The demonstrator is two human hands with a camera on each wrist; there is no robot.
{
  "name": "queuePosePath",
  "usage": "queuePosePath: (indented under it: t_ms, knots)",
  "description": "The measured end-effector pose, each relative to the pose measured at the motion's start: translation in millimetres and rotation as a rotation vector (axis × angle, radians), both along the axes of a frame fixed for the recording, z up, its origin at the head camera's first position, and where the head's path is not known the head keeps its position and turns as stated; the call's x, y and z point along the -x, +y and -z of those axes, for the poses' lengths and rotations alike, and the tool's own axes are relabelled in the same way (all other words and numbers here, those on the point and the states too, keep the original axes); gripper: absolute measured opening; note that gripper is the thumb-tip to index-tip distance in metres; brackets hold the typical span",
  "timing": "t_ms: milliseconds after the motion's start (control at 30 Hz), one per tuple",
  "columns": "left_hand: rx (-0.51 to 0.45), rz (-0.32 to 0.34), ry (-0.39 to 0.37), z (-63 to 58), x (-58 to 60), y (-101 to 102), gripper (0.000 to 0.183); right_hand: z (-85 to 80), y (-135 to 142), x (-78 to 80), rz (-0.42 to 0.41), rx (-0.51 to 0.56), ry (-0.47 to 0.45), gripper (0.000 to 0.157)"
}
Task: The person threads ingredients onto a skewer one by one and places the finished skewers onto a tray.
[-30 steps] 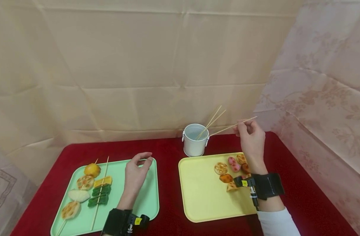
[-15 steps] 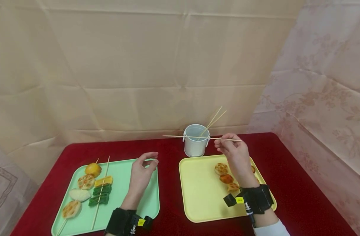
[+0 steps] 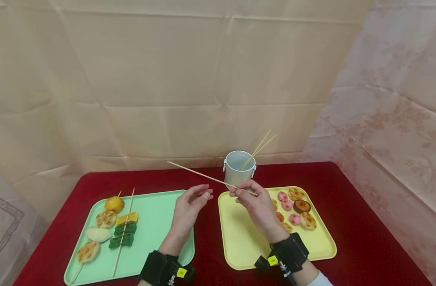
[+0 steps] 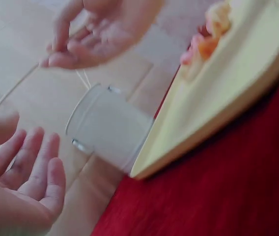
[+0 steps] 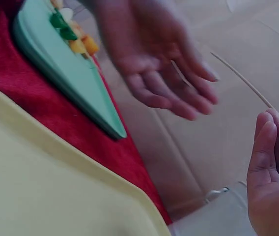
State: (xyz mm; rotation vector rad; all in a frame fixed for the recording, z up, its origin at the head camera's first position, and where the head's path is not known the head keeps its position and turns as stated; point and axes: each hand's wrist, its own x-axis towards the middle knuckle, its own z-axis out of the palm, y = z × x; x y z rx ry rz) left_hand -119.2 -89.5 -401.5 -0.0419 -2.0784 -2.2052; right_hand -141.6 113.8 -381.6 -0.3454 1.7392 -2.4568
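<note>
My right hand [image 3: 253,206] pinches a thin wooden skewer [image 3: 200,173] near one end, over the left part of the yellow tray. The skewer's long free end points left and slants upward, bare of food. Close by on the left, my left hand [image 3: 189,210] is held above the green tray's right edge with relaxed fingers and nothing in them. In the left wrist view its fingers [image 4: 41,162] spread loosely beneath the skewer. Pieces of toy food [image 3: 301,206], pink, brown and golden, lie on the yellow tray [image 3: 236,246], partly hidden by my right hand.
A white bucket [image 3: 236,174] with two skewers [image 3: 262,145] stands behind the yellow tray. On the green tray [image 3: 157,202] lie two loaded skewers, one with green and yellow pieces [image 3: 125,228], one with round and white pieces [image 3: 98,234]. A red cloth [image 3: 207,238] covers the table.
My right hand has brought the skewer from beside the bucket leftward and down, turning its free end left. My left hand has moved a little right, toward it.
</note>
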Motion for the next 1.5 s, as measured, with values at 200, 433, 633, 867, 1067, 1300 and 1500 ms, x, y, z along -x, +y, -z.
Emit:
queuePosePath:
  t_ms: [200, 433, 633, 867, 1067, 1300, 1500]
  knots:
    - [-0.194, 0.050, 0.011, -2.2, -0.6, 9, 0.045, 5.5, -7, -1.5, -0.007, -0.137, -0.015, 0.021]
    - [-0.322, -0.011, -0.031, -5.2, -1.8, 14, 0.042, 14.0, -16, -3.9, -0.027, -0.184, -0.031, 0.023]
    - [-0.305, -0.090, -0.015, -5.5, 0.3, 9, 0.035, 15.6, -17, -3.8, -0.048, -0.225, -0.058, 0.027]
    - [-0.150, -0.087, 0.020, -11.7, 4.2, -3, 0.029, 18.4, -13, -2.8, -0.129, -0.476, 0.042, 0.031]
    - [-0.088, -0.037, -0.013, -13.6, 2.4, -2, 0.034, 20.6, -17, -4.5, -0.181, -0.521, 0.067, 0.030]
    - [-0.037, 0.018, -0.013, -3.6, -2.0, 9, 0.032, 20.2, -22, -5.0, -0.118, -0.486, 0.057, 0.026]
    - [-0.010, 0.004, -0.009, -2.0, -1.8, 11, 0.023, 16.9, -21, -4.9, -0.120, -0.604, 0.135, 0.030]
